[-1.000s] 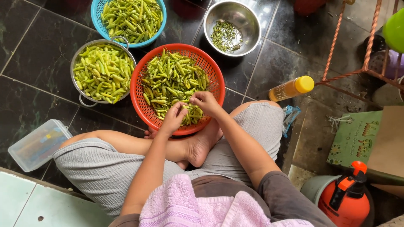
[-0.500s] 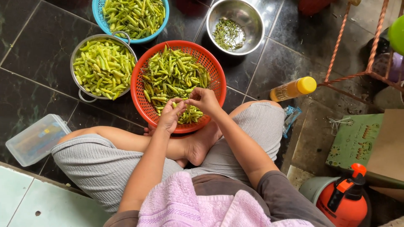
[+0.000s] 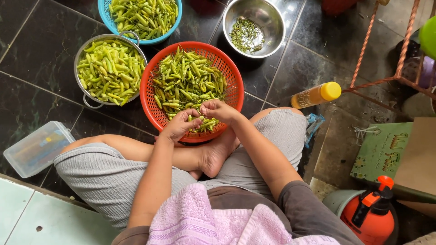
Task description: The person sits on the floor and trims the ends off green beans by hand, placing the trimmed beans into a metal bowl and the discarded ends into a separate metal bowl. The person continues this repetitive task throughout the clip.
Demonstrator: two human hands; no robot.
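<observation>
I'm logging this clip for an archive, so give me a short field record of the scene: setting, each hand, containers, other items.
setting: person seated cross-legged on dark tiled floor
left hand: pinching a green chili over the red basket
right hand: gripping the same chili's other end
containers: metal colander and blue basket of green chilies; steel bowl holding stems
other items: yellow-capped bottle, clear plastic box, orange sprayer, pink towel on lap

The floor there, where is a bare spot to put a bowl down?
Bare dark tiles lie left of the metal colander, above the clear plastic box. Another patch sits between the steel bowl and yellow-capped bottle. Around the red basket it's crowded.
</observation>
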